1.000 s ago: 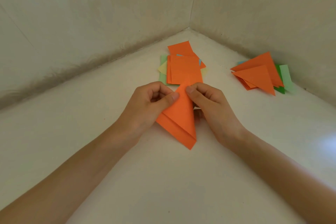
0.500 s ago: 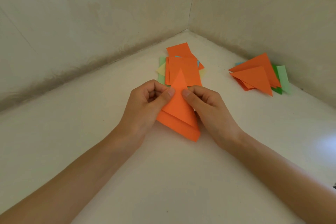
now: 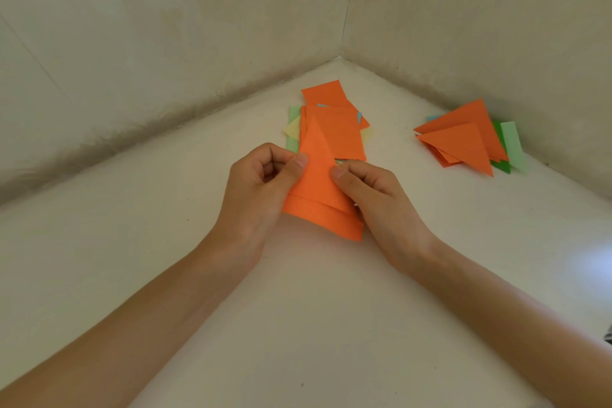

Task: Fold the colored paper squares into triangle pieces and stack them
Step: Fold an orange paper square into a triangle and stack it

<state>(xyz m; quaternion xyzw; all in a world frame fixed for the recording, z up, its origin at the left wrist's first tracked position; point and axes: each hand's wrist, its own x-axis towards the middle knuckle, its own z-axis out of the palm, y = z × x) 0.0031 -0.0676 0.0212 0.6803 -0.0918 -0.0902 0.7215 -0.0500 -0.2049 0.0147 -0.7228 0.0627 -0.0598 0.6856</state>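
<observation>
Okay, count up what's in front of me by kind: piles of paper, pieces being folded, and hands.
Piles of paper: 2, the pile of flat squares and the pile of folded triangles
Paper being folded: 1, the orange piece, pinched by both hands
Hands: 2, the left hand and the right hand
Total: 5

The held paper (image 3: 319, 189) was orange. The square pile (image 3: 334, 129) showed orange, yellow, green, blue. The triangle stack (image 3: 463, 139) was orange over green
</observation>
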